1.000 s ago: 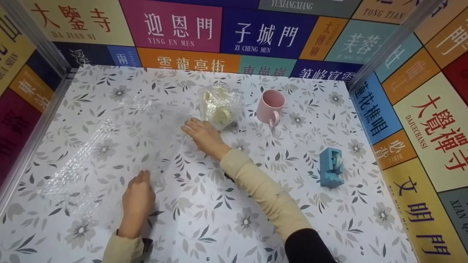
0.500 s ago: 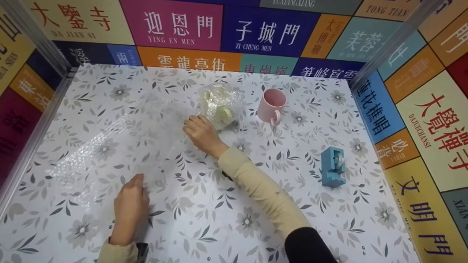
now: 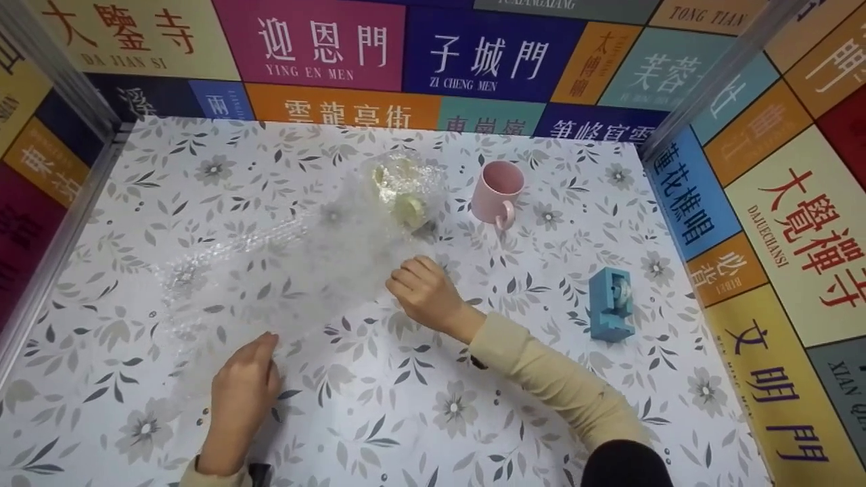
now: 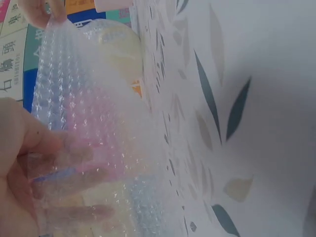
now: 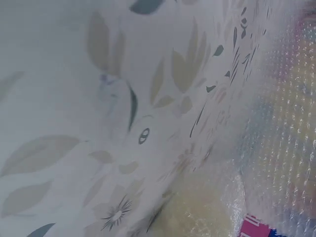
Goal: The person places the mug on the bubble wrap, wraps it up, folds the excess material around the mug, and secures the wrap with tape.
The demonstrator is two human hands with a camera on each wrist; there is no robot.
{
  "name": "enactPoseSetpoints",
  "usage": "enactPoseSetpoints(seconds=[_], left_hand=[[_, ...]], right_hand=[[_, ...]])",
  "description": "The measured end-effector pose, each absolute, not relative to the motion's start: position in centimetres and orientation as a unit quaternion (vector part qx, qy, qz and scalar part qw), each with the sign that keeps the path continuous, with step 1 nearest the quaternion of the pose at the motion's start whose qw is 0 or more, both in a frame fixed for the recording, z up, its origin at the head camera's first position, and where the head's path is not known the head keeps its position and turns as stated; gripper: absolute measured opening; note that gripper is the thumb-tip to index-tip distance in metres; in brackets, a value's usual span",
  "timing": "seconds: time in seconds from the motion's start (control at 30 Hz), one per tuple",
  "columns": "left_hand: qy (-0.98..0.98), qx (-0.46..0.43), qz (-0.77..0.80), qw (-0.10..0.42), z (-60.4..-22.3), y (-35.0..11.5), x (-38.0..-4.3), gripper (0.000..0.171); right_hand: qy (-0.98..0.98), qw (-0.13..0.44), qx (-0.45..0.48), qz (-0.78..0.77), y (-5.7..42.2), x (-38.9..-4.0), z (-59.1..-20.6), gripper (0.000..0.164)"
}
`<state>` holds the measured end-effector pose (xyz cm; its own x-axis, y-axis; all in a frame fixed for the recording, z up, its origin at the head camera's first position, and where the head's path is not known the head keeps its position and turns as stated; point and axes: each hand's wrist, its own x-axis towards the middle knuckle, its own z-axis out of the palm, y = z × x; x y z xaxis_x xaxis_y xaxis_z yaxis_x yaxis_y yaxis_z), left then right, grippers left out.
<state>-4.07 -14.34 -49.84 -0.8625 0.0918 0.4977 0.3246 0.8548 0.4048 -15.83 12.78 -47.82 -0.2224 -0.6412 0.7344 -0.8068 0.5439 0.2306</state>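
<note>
In the head view, the person's left hand [image 3: 243, 399] is lying at the near left, its thumb and fingers gathered, and the right hand [image 3: 429, 297] is holding a corner nearer the middle; between them a clear sheet of bubble wrap [image 3: 284, 277] is spreading across the bench [image 3: 358, 439], its far end overlapping, in this view, a pale yellow wrapped bundle [image 3: 406, 196]; whether they are touching, I cannot tell. A pink mug [image 3: 497, 193] is standing upright beside the bundle, and a blue tape dispenser [image 3: 610, 304] is sitting well apart at the right. In the left wrist view, the left grip is pinching the sheet's edge, thumb in front and fingers showing through the plastic, while the right grip is pinching a corner at the top. In the right wrist view, the sheet is rising at the right, with the yellow bundle below; no hand is showing there. The step seems to be spreading the sheet, so pulling evenly, keeping both corners level and lowering it flat, clear of the bundle and mug, should be avoiding creases.
</note>
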Motion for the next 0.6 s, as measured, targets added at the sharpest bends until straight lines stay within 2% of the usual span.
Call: enactPoseSetpoints(seconds=[0.07, 0.3, 0.6], left_hand=[[-0.936, -0.125, -0.244, 0.220, -49.7, -14.0, -3.8, 0.030], [-0.954, -0.166, -0.230, 0.097, -49.3, -12.7, -3.1, 0.034], [-0.950, -0.244, -0.184, 0.060, -49.8, -10.6, -3.4, 0.036]], right_hand=[[-0.778, 0.399, 0.475, 0.096, 13.9, -14.7, -47.6, 0.015], [-0.803, 0.350, 0.475, 0.083, 16.9, -11.0, -47.7, 0.018], [-0.841, 0.292, 0.447, 0.086, 20.2, -7.8, -49.6, 0.009]])
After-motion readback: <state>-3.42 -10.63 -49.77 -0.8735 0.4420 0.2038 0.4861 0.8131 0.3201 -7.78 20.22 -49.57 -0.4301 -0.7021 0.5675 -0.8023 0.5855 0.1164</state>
